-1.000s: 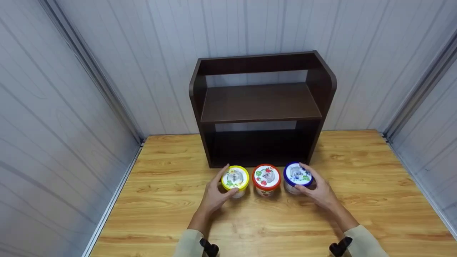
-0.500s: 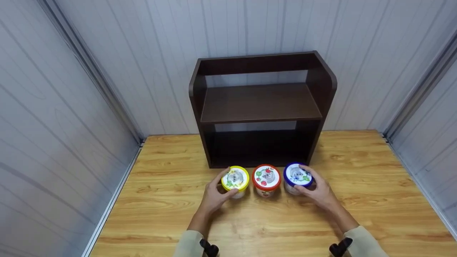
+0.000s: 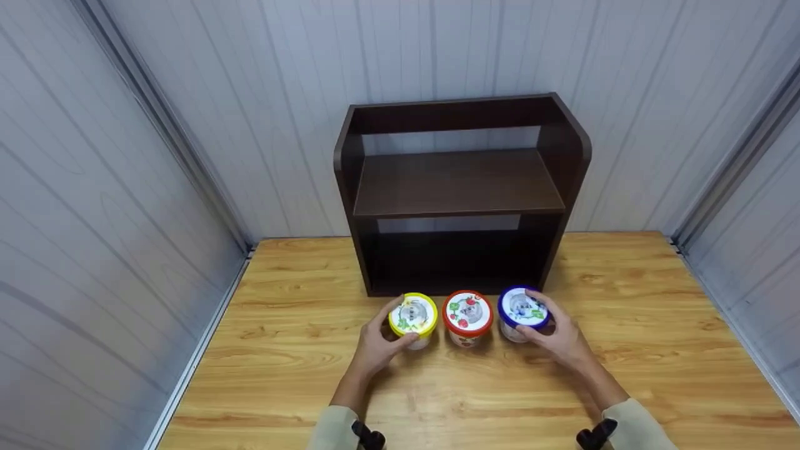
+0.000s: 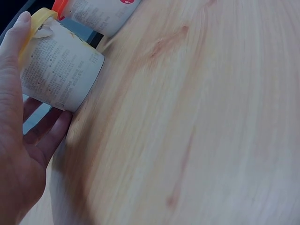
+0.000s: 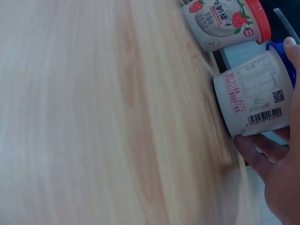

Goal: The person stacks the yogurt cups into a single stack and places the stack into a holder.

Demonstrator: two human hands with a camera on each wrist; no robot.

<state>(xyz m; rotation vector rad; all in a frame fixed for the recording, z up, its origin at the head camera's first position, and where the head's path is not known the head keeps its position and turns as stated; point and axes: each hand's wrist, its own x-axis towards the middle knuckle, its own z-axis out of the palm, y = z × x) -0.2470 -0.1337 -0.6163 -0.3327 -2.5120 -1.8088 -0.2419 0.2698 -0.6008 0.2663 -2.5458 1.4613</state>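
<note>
Three yogurt cups stand in a row on the wooden table. My left hand (image 3: pixel 379 345) grips the yellow-lidded yogurt cup (image 3: pixel 413 314), thumb on the near side and a finger round the far side. In the left wrist view, small print covers the white wall of that yellow-lidded cup (image 4: pixel 61 70). At the right end, my right hand (image 3: pixel 565 340) holds the blue-lidded yogurt cup (image 3: pixel 524 307) by its sides; a barcode shows on this cup (image 5: pixel 255 93) in the right wrist view. Between them, touched by neither hand, is the red-lidded yogurt cup (image 3: pixel 467 313), printed with strawberries.
A dark brown two-tier shelf (image 3: pixel 459 182) stands directly behind the cups, against the back wall (image 3: pixel 300 125). Its lower compartment is dark inside. Pale panel walls enclose the wooden table (image 3: pixel 287 350) on the left and right too.
The head view has shifted very slightly. Both hands keep their hold, and the cups stay in the same places.
</note>
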